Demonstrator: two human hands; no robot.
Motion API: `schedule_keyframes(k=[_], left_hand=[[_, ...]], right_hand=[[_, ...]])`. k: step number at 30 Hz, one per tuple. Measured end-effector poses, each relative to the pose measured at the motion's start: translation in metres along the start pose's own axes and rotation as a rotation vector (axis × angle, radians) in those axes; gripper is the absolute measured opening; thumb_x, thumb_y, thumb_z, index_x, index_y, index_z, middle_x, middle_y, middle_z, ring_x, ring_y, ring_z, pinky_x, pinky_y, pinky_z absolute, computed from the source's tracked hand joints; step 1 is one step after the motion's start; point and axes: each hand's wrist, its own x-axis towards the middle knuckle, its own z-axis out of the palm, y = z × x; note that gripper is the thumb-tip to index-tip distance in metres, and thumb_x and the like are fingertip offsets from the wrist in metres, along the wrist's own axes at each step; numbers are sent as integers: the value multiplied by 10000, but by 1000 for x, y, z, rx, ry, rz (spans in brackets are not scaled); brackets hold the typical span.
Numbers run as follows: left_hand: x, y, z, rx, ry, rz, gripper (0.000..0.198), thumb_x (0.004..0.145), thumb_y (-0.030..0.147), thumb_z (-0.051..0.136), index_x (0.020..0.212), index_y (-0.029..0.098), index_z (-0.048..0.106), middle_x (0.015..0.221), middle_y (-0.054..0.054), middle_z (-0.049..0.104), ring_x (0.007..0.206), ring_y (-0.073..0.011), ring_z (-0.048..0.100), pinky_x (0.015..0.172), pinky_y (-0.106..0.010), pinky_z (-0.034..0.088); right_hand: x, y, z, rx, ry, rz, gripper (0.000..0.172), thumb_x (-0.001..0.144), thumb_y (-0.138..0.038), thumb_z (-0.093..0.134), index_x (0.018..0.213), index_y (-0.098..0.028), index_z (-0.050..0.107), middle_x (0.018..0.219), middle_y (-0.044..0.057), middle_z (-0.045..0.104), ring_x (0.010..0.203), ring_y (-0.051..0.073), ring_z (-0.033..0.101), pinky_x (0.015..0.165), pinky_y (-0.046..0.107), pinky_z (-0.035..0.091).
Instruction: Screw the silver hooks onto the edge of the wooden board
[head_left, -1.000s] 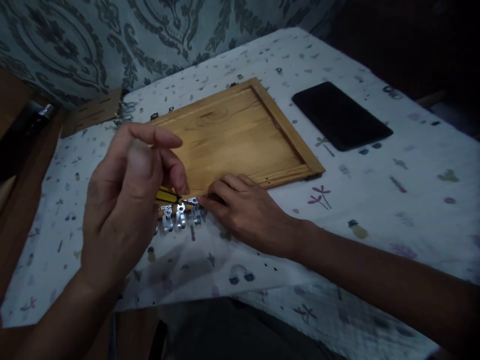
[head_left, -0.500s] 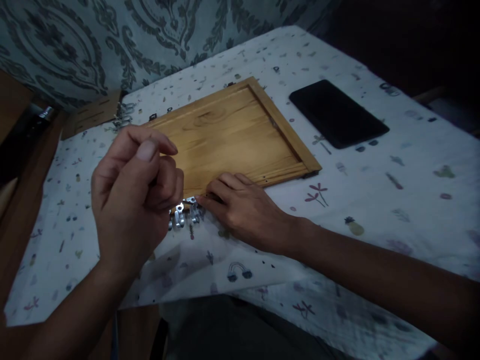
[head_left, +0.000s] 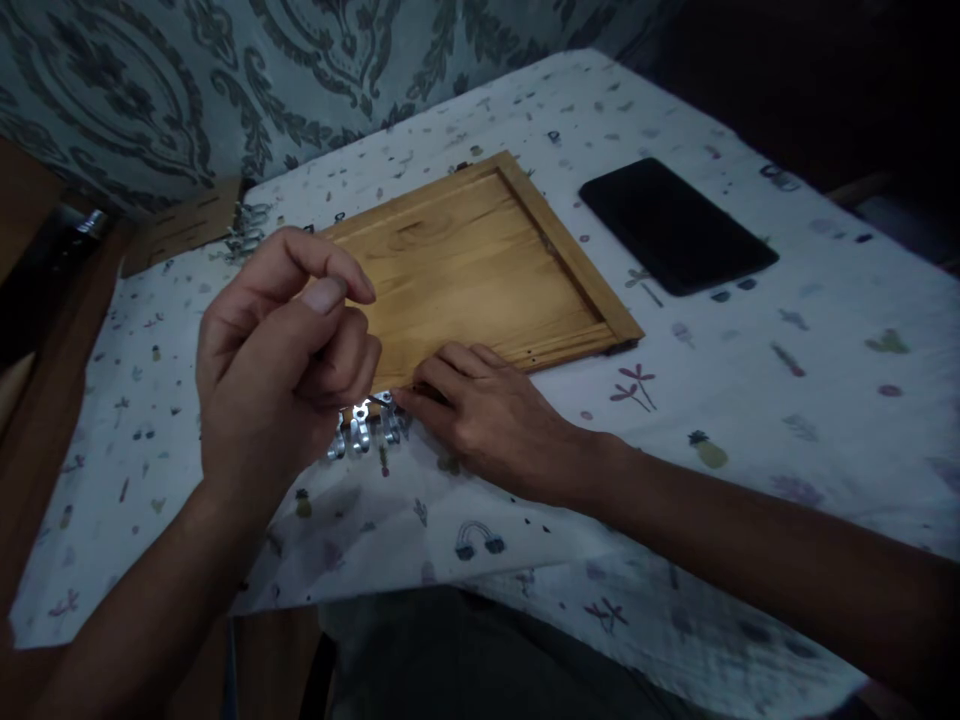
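Observation:
A framed wooden panel [head_left: 442,270] lies flat on the patterned cloth. My right hand [head_left: 487,420] is closed over its near edge, with the fingers on the wood. By the thumb and index tips, several shiny silver metal clips [head_left: 361,430] sit along that edge, and a thin dark piece shows among them. Raised above the panel's left part is my left hand [head_left: 289,350], its fingers curled and the thumb near the bent index finger. What this hand holds, if anything, cannot be made out. It covers the panel's near left corner.
A black tablet-like slab [head_left: 675,225] lies right of the panel. At the far left, more silver metal pieces [head_left: 247,230] rest beside a brown cardboard piece [head_left: 180,228]. The white printed cloth [head_left: 697,380] covers the table, with a patterned curtain or wall [head_left: 300,70] behind.
My left hand has shifted slightly right and up, still curled. My right hand, the panel and the clips look almost the same.

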Motion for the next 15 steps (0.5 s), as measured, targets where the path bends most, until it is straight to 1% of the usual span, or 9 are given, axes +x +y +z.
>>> schedule_keyframes(k=[6, 8, 15], left_hand=[[5, 1, -5, -16, -159, -73, 79, 786, 153, 661, 711, 165, 638, 425, 77, 275, 281, -34, 198, 314, -199, 202], [7, 2, -7, -47, -223, -77, 73, 788, 163, 664, 719, 152, 645, 416, 78, 276, 271, -32, 202, 309, -187, 220], [17, 2, -17, -89, -404, -148, 104, 811, 129, 569, 762, 131, 661, 406, 81, 311, 240, -30, 217, 283, -167, 262]], right_hand=[[0, -1, -1, 7, 13, -1, 219, 960, -128, 485, 1089, -91, 658, 934, 111, 603, 871, 222, 442, 737, 360, 372], [0, -1, -1, 5, 12, -2, 216, 956, -126, 490, 1084, -86, 660, 929, 113, 600, 871, 222, 442, 739, 359, 365], [1, -1, -1, -7, 6, 4, 226, 949, -121, 496, 1102, -92, 660, 939, 108, 607, 887, 231, 447, 751, 360, 363]])
